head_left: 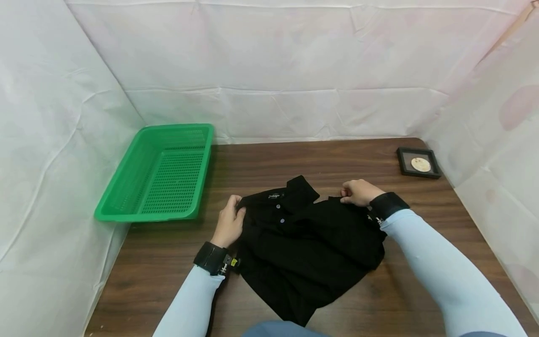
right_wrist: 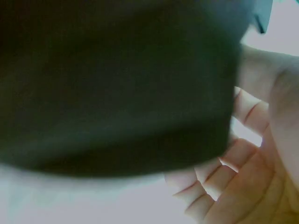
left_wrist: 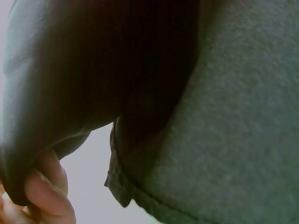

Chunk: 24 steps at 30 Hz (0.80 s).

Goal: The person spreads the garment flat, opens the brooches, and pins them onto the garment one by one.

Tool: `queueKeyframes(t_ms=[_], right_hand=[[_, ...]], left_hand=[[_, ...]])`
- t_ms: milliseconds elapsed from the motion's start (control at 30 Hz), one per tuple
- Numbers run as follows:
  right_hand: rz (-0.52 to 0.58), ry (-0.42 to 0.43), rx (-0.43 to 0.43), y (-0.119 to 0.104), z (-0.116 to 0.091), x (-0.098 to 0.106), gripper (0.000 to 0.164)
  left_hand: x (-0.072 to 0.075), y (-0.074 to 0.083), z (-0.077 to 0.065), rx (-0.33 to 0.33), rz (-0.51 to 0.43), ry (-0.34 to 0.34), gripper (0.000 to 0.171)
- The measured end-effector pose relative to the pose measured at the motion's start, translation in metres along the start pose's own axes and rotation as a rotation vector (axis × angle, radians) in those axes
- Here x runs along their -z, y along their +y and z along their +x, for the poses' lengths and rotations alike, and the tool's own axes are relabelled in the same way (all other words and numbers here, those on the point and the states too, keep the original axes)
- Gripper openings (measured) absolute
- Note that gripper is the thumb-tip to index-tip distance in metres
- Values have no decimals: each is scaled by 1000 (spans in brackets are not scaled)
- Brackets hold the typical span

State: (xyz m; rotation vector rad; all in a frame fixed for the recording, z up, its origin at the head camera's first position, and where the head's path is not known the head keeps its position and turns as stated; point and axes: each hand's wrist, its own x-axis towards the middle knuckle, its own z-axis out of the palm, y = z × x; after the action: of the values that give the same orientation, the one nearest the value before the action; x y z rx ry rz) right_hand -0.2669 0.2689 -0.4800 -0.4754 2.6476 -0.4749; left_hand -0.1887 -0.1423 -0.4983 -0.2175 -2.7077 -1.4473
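A black collared shirt with small buttons and a label inside the neck hangs between both hands, its lower part reaching toward the person's lap. At the left, my left hand pinches the shirt's upper edge beside the collar; in the left wrist view the fingertips grip a fold of dark cloth. My right hand holds the upper edge at the other shoulder between thumb and bent fingers. In the right wrist view, dark cloth hides part of the curled fingers.
A green perforated basket stands at the back left of the wooden table. Near the back right corner lies a small black-framed box with a round cream disc inside. White sheeting encloses the table's back and sides.
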Motion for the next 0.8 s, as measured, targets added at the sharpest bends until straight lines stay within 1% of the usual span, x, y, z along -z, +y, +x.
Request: queueKeyframes(t_ms=[133, 300, 500, 667, 733, 800], right_hand=[[44, 4, -54, 24, -18, 1, 20], [40, 29, -116, 51, -48, 1, 24], [49, 3, -183, 75, -84, 6, 26], [36, -41, -232, 88, -100, 12, 26], [31, -60, -250, 88, -103, 14, 24], [20, -68, -248, 85, -103, 17, 22]], left_hand=[[0, 3, 2, -11, -12, 10, 10], [-1, 6, 5, -20, -26, 19, 9], [3, 12, 10, -42, -52, 30, 8], [5, 21, 15, -74, -45, 39, 8], [6, 25, 16, -85, -43, 38, 9], [6, 29, 18, -97, -48, 38, 10]])
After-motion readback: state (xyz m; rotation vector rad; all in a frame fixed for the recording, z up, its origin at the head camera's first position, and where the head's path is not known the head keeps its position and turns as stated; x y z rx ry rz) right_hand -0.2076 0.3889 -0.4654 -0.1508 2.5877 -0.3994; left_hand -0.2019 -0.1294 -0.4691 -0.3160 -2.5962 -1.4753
